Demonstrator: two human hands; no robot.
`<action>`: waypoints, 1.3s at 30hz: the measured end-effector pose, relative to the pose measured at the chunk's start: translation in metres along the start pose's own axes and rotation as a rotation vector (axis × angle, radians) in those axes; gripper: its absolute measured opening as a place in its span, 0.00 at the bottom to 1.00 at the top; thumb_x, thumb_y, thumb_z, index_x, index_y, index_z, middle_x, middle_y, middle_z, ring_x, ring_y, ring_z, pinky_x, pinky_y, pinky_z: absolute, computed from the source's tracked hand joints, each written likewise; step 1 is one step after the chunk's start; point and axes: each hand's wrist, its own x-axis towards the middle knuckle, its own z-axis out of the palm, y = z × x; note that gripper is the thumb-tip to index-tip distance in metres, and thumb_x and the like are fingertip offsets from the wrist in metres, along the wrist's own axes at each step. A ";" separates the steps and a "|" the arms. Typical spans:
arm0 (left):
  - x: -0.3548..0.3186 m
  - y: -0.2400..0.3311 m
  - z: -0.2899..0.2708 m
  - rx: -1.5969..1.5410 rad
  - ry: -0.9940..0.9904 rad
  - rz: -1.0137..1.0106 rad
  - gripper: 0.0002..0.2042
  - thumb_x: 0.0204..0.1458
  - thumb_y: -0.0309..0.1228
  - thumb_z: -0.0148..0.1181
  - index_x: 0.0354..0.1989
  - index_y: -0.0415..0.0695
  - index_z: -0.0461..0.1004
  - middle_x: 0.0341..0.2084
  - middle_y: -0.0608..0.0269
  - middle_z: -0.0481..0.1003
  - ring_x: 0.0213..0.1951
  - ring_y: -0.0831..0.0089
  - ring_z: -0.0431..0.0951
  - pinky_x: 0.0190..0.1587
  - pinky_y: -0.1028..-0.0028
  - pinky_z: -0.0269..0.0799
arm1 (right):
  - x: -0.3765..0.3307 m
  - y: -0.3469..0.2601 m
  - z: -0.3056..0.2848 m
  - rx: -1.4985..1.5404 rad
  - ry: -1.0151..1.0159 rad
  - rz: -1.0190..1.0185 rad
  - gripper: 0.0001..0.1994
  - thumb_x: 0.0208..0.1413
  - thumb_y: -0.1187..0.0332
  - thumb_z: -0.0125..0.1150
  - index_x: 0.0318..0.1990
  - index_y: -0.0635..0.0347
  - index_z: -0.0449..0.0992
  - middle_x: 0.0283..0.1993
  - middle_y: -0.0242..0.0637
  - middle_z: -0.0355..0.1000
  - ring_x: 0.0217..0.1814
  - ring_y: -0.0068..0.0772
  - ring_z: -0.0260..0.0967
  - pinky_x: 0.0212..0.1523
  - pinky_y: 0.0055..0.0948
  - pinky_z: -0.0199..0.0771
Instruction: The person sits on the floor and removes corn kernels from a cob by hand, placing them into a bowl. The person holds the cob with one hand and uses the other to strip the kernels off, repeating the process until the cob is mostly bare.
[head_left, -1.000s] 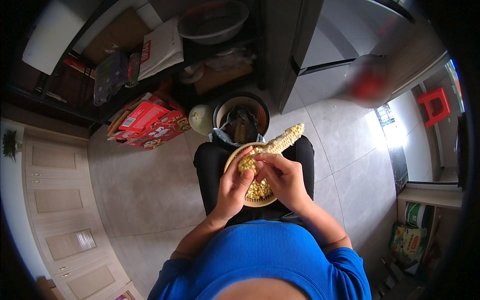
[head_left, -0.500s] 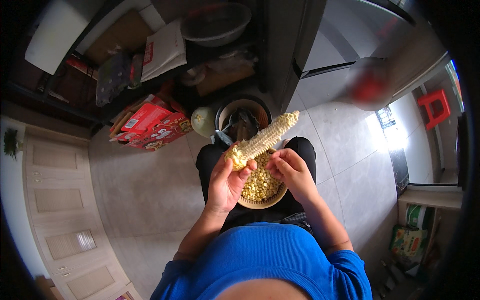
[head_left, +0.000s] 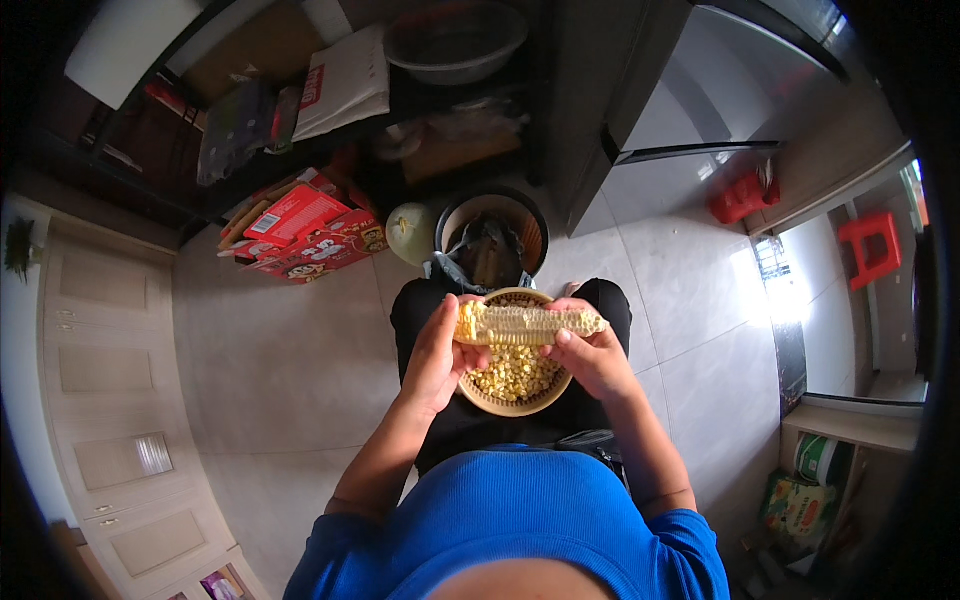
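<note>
A corn cob [head_left: 525, 325] lies level across both my hands, mostly stripped, with yellow kernels left at its left end. My left hand [head_left: 437, 355] grips that kernel end, thumb along the near side and fingers beneath. Around the bare tip, my right hand [head_left: 590, 352] is closed with its thumb on the cob. Directly below sits a round tan basket [head_left: 517, 410] between my thighs, holding many loose yellow kernels [head_left: 515, 372]. The cob hides part of the basket's middle.
Beyond my knees stands a dark-lined bin [head_left: 540, 232], with a pale green melon [head_left: 410, 232] beside it. Red cardboard boxes [head_left: 310, 230] lean left of these, under a dark shelf holding a clear basin [head_left: 455, 45]. A fridge [head_left: 690, 90] and a red stool [head_left: 870, 248] are at right.
The cob has swung from a tilt to level and dropped lower over the basket. My right hand, formerly apart from the cob, now holds its tip. The view has shifted slightly.
</note>
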 end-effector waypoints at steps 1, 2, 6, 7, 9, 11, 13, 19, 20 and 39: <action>0.002 -0.002 -0.003 0.012 -0.006 0.017 0.16 0.57 0.41 0.44 0.47 0.43 0.64 0.31 0.61 0.71 0.28 0.72 0.73 0.29 0.80 0.68 | -0.002 0.004 0.004 0.117 0.087 0.031 0.18 0.55 0.73 0.50 0.53 0.63 0.60 0.49 0.43 0.64 0.48 0.33 0.66 0.45 0.27 0.70; 0.004 -0.005 0.000 -0.018 0.052 0.125 0.16 0.57 0.42 0.44 0.46 0.43 0.64 0.31 0.62 0.71 0.29 0.71 0.72 0.31 0.77 0.68 | 0.000 0.008 0.017 0.234 0.172 0.064 0.14 0.57 0.71 0.48 0.49 0.67 0.63 0.45 0.42 0.68 0.45 0.33 0.67 0.45 0.27 0.70; 0.015 -0.015 0.018 -0.261 0.196 0.280 0.14 0.55 0.42 0.48 0.40 0.43 0.64 0.28 0.62 0.68 0.31 0.69 0.69 0.38 0.68 0.67 | -0.002 0.031 0.034 0.470 0.216 0.302 0.15 0.58 0.68 0.46 0.51 0.65 0.61 0.48 0.43 0.66 0.47 0.35 0.67 0.48 0.27 0.69; 0.023 -0.017 0.007 -0.282 0.193 0.267 0.14 0.54 0.41 0.49 0.38 0.43 0.64 0.27 0.62 0.68 0.31 0.69 0.69 0.38 0.67 0.67 | -0.003 0.030 0.036 0.440 0.190 0.311 0.16 0.58 0.69 0.47 0.52 0.63 0.61 0.49 0.42 0.65 0.51 0.32 0.64 0.50 0.27 0.67; 0.027 -0.013 -0.002 -0.251 0.265 0.240 0.13 0.52 0.40 0.53 0.34 0.43 0.63 0.24 0.63 0.66 0.30 0.68 0.71 0.35 0.68 0.69 | -0.005 0.026 0.022 -0.097 0.149 0.160 0.16 0.57 0.69 0.49 0.52 0.64 0.61 0.49 0.42 0.65 0.54 0.30 0.60 0.51 0.27 0.65; 0.030 -0.012 -0.004 -0.179 0.302 0.195 0.13 0.51 0.40 0.54 0.34 0.44 0.63 0.24 0.62 0.66 0.28 0.69 0.70 0.32 0.69 0.70 | -0.001 0.034 0.017 -0.411 0.123 -0.032 0.17 0.56 0.70 0.51 0.51 0.67 0.61 0.48 0.42 0.66 0.51 0.27 0.63 0.48 0.25 0.67; 0.035 -0.017 -0.002 -0.153 0.333 0.134 0.13 0.50 0.40 0.56 0.34 0.44 0.63 0.24 0.63 0.67 0.25 0.70 0.70 0.28 0.71 0.70 | 0.005 0.034 0.022 -0.661 0.054 0.030 0.16 0.56 0.70 0.51 0.50 0.68 0.62 0.45 0.42 0.68 0.46 0.27 0.67 0.45 0.25 0.69; 0.051 -0.038 -0.004 -0.060 0.376 0.095 0.12 0.50 0.37 0.57 0.30 0.45 0.62 0.20 0.65 0.64 0.20 0.73 0.68 0.21 0.74 0.68 | 0.010 0.050 0.017 -0.774 0.082 0.019 0.13 0.57 0.67 0.50 0.43 0.69 0.65 0.34 0.40 0.71 0.34 0.22 0.68 0.34 0.23 0.69; 0.052 -0.040 -0.006 -0.036 0.367 0.093 0.12 0.50 0.36 0.57 0.30 0.45 0.62 0.20 0.65 0.64 0.19 0.73 0.68 0.20 0.74 0.67 | 0.008 0.049 0.018 -0.898 0.094 0.012 0.12 0.58 0.67 0.49 0.42 0.68 0.66 0.32 0.39 0.71 0.32 0.22 0.67 0.33 0.23 0.69; 0.074 -0.071 -0.023 0.091 0.392 0.002 0.11 0.50 0.37 0.57 0.28 0.43 0.65 0.18 0.66 0.65 0.18 0.75 0.69 0.20 0.76 0.67 | 0.014 0.087 -0.019 -0.660 0.315 -0.018 0.11 0.59 0.67 0.45 0.39 0.67 0.67 0.32 0.43 0.70 0.37 0.24 0.66 0.38 0.23 0.66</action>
